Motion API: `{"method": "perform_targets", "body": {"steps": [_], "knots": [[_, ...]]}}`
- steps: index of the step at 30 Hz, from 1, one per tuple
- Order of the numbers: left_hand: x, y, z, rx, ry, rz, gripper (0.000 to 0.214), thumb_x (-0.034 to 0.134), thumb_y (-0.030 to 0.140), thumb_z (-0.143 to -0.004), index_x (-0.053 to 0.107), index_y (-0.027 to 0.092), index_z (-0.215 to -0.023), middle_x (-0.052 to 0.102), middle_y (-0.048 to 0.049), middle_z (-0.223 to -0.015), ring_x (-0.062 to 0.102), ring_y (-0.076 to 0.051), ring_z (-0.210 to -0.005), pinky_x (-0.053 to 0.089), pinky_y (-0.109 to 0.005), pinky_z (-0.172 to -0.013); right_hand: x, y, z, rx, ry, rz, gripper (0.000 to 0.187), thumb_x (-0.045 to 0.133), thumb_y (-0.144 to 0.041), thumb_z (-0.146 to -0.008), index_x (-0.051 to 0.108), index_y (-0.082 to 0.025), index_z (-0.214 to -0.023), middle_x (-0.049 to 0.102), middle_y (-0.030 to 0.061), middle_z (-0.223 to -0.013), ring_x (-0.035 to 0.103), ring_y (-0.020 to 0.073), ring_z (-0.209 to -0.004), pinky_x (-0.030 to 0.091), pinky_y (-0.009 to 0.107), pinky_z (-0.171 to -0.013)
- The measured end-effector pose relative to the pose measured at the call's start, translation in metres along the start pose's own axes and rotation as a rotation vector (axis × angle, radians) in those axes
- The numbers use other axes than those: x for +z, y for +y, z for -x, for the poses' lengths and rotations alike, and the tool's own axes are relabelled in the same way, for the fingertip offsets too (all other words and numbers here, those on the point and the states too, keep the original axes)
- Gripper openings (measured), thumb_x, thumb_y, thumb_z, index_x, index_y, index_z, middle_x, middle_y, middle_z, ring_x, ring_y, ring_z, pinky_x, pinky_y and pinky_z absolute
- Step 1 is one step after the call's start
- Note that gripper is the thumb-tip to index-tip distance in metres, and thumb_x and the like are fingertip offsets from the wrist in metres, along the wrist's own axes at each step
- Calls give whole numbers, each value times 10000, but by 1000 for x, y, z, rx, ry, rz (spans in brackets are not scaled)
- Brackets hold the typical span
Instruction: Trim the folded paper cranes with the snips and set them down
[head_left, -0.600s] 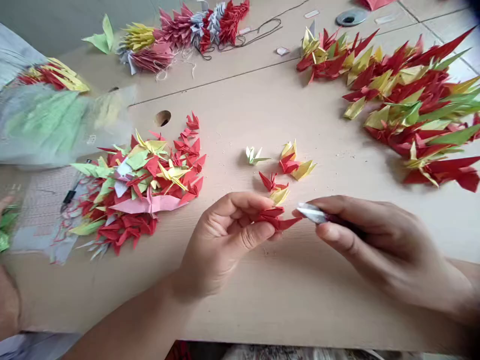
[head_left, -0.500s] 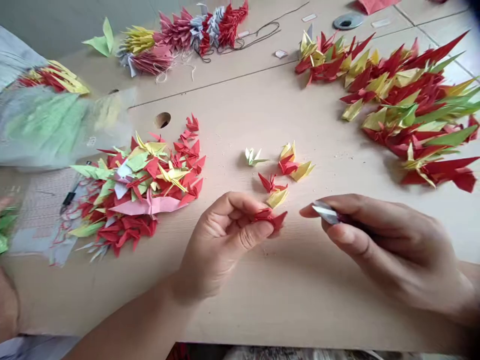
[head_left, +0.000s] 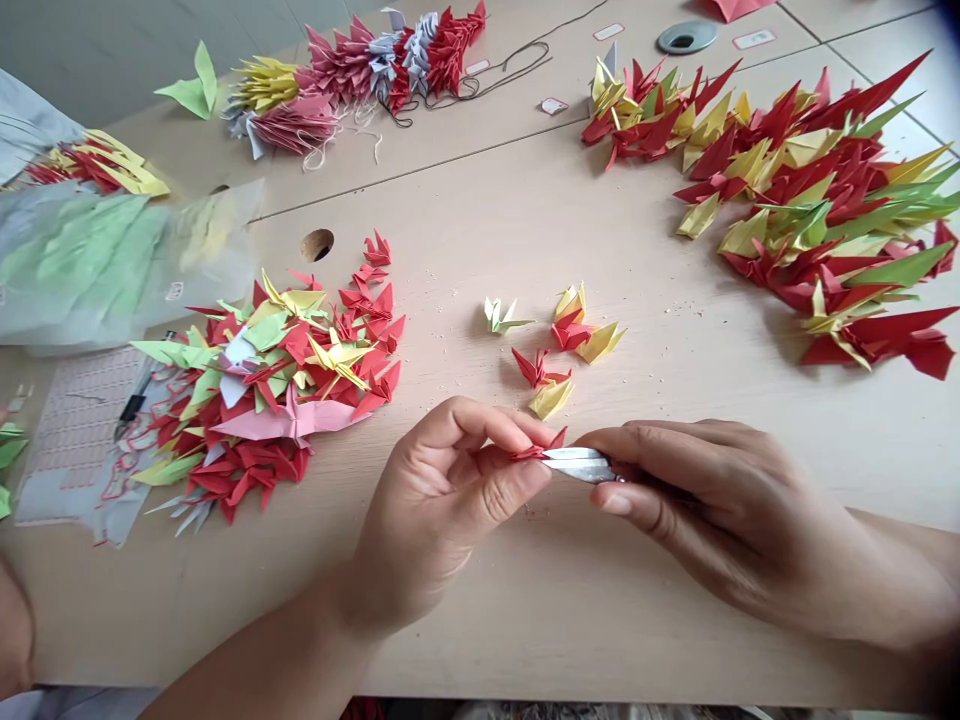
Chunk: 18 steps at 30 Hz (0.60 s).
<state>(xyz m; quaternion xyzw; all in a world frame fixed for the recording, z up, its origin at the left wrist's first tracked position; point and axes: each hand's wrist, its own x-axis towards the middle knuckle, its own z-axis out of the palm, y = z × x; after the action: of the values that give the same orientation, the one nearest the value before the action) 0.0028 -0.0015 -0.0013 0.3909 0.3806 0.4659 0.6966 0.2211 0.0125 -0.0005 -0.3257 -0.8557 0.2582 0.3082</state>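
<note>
A: Hands?
B: Left hand point(head_left: 442, 500) pinches a small red folded paper piece point(head_left: 541, 447) between thumb and forefinger, low centre of the view. Right hand point(head_left: 705, 510) pinches a silver-grey folded piece point(head_left: 577, 465), fingers pressed together on it.
A: Orientation?
B: Silver piece's long axis runs 3 to 9 o'clock, free end pointing to 9, touching the red piece. Red tip points roughly 2 o'clock.
A: Surface?
B: Light wood table point(head_left: 525, 600). Loose pile of red, yellow and green folded pieces point(head_left: 277, 380) at 9 o'clock of the hands. A few single pieces point(head_left: 559, 340) just at 12. A long strung garland of red, yellow and green pieces point(head_left: 810, 200) at 2 o'clock, well apart. Another strung bundle point(head_left: 360, 70) at 11, far edge. Clear plastic bag with green paper point(head_left: 112, 260) at 10.
A: Room?
B: Only the table shows.
</note>
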Motion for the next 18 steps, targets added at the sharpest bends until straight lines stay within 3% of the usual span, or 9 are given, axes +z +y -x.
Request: {"method": "perform_targets", "body": {"steps": [18], "knots": [[1,1,2,8,-5,-4,195,781,88,-883,777,281,-910,753,44,-970,672,-52,-820,577,-149,-772,2,2,-1,-38,16,34,272,404,-317,-1124,585,-173,-979,716,9,-731,622,92,-557,464,203,-557]]}}
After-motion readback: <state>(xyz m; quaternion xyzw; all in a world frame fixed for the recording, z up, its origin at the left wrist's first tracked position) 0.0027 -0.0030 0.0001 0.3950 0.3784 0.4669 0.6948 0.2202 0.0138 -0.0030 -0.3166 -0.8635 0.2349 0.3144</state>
